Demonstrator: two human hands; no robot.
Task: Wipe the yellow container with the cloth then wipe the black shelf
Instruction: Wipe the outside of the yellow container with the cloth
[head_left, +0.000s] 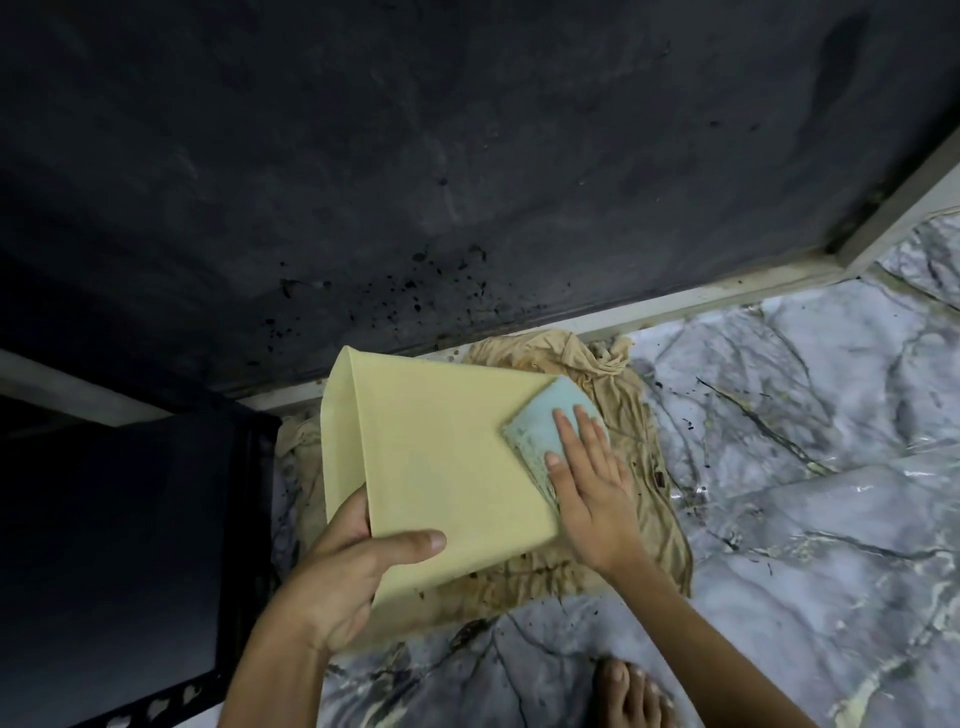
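Observation:
The yellow container (436, 457) is turned with a flat side up, resting over a crumpled tan rag on the floor. My left hand (343, 577) grips its near corner, thumb on top. My right hand (587, 483) lies flat on a light blue cloth (540, 431), pressing it against the container's right edge. The black shelf (119, 545) stands at the lower left, its perforated metal frame beside the container.
A dirty tan rag (623, 415) is spread under the container on the marbled floor (805, 493). A dark speckled wall (415, 156) with a pale baseboard runs behind. My bare foot (631, 691) is at the bottom edge.

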